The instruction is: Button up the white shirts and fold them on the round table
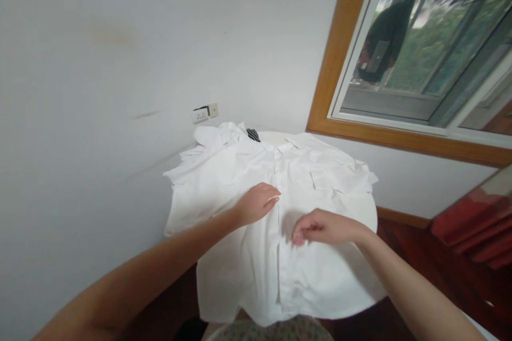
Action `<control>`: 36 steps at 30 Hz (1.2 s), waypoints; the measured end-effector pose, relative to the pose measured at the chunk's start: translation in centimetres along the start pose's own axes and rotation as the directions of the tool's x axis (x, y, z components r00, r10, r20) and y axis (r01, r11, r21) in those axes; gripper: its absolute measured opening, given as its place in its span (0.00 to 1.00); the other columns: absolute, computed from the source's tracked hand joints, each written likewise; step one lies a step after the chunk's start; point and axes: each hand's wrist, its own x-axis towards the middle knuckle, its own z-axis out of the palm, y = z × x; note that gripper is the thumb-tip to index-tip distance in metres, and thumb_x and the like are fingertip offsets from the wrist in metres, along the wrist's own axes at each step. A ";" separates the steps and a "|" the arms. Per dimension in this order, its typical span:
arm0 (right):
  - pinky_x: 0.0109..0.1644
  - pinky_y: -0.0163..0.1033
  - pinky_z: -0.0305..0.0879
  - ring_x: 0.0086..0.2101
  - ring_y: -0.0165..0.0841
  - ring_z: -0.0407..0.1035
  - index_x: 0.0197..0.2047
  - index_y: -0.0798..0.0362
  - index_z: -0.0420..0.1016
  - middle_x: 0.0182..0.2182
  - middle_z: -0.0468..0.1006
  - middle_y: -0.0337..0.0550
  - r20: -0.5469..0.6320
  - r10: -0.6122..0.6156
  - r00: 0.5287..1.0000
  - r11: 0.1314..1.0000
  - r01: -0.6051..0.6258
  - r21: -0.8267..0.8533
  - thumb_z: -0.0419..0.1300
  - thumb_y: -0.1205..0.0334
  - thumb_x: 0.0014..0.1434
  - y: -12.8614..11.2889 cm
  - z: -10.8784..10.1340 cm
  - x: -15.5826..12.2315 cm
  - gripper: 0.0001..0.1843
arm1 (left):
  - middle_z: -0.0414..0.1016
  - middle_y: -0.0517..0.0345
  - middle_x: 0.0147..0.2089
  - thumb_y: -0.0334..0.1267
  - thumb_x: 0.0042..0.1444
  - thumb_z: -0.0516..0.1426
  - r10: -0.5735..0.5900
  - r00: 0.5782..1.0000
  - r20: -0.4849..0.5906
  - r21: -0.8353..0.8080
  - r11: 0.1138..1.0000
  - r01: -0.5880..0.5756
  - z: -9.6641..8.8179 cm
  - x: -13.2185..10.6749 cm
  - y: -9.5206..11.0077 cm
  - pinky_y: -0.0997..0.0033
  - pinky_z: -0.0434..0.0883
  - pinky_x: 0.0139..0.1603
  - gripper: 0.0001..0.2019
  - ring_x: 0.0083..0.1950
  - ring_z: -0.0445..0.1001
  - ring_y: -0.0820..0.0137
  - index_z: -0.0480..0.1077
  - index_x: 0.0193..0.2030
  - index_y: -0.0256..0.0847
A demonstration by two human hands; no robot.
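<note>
A white button-up shirt [236, 272] lies spread out, front side up, with its collar at the far end and its hem toward me. My left hand [259, 203] rests on the shirt beside the front placket, fingers stretched out and pointing right. To the right of the placket and a little nearer, my right hand [318, 226] is over the shirt with its fingers curled downward. Its fingertips are blurred, so whether they pinch any cloth cannot be made out. One short sleeve [346, 178] is folded inward on the right.
Beneath the shirt is a round white table [368, 210] against the wall. A black-and-white striped item [253, 135] sits by the collar. Behind are a wall socket [200, 114] and a wood-framed window [320, 96]. A red curtain [476, 218] hangs at right above dark flooring.
</note>
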 end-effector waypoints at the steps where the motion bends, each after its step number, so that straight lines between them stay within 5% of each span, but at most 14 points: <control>1: 0.46 0.37 0.67 0.40 0.32 0.72 0.44 0.55 0.77 0.40 0.79 0.45 -0.119 0.018 0.993 0.999 -0.024 -0.045 0.49 0.59 0.63 0.8 -0.8 1.2 0.17 | 0.71 0.48 0.57 0.41 0.64 0.46 -0.033 0.999 -0.005 0.071 0.997 0.033 1.4 0.4 -0.6 0.58 0.62 0.61 0.18 0.59 0.67 0.62 0.69 0.54 0.39; 5: 0.61 0.51 0.53 0.58 0.43 0.59 0.59 0.52 0.68 0.58 0.67 0.51 -0.438 0.130 0.890 0.881 -0.306 -0.361 0.51 0.55 0.62 4.2 -1.6 6.1 0.23 | 0.56 0.45 0.68 0.48 0.62 0.47 -0.203 0.979 -0.034 0.247 0.947 0.205 5.6 -0.4 -1.4 0.43 0.55 0.64 0.26 0.67 0.55 0.54 0.56 0.65 0.41; 9: 0.61 0.69 0.39 0.66 0.49 0.36 0.68 0.46 0.49 0.68 0.43 0.48 -0.504 0.303 0.809 0.709 -0.545 -0.448 0.44 0.39 0.62 7.0 0.5 7.2 0.36 | 0.51 0.50 0.70 0.49 0.63 0.45 -0.211 0.975 -0.063 0.255 0.941 0.220 5.8 -2.6 -1.8 0.43 0.53 0.64 0.27 0.68 0.53 0.55 0.50 0.68 0.48; 12: 0.64 0.65 0.32 0.67 0.43 0.34 0.69 0.43 0.47 0.69 0.43 0.43 -0.586 0.212 0.782 0.662 -0.556 -0.503 0.38 0.38 0.63 8.5 1.5 5.6 0.35 | 0.55 0.52 0.68 0.50 0.62 0.46 -0.235 0.970 -0.060 0.281 0.929 0.242 4.5 -3.9 -2.7 0.41 0.51 0.64 0.25 0.68 0.54 0.54 0.56 0.66 0.50; 16: 0.65 0.62 0.36 0.66 0.43 0.37 0.68 0.42 0.51 0.68 0.46 0.42 -0.639 0.163 0.751 0.636 -0.576 -0.514 0.39 0.38 0.63 10.2 1.0 2.9 0.34 | 0.55 0.53 0.68 0.53 0.62 0.46 -0.239 0.971 0.014 0.290 0.930 0.224 2.9 -5.3 -3.6 0.47 0.57 0.63 0.26 0.69 0.52 0.55 0.58 0.65 0.50; 24: 0.66 0.53 0.44 0.65 0.39 0.46 0.67 0.53 0.53 0.66 0.52 0.50 -0.618 0.034 0.785 0.627 -0.498 -0.599 0.41 0.45 0.66 13.1 0.2 -1.6 0.32 | 0.50 0.51 0.70 0.51 0.64 0.44 -0.132 0.989 0.060 0.279 0.954 0.111 1.6 -8.0 -5.6 0.56 0.54 0.67 0.29 0.71 0.47 0.62 0.49 0.69 0.44; 36: 0.65 0.54 0.49 0.63 0.41 0.51 0.63 0.58 0.61 0.63 0.60 0.55 -0.664 -0.043 0.746 0.655 -0.481 -0.583 0.43 0.49 0.66 14.1 0.3 -3.1 0.30 | 0.62 0.42 0.64 0.42 0.65 0.41 -0.240 0.971 0.004 0.365 0.904 0.222 0.9 -9.4 -6.6 0.57 0.61 0.65 0.24 0.65 0.60 0.62 0.60 0.62 0.32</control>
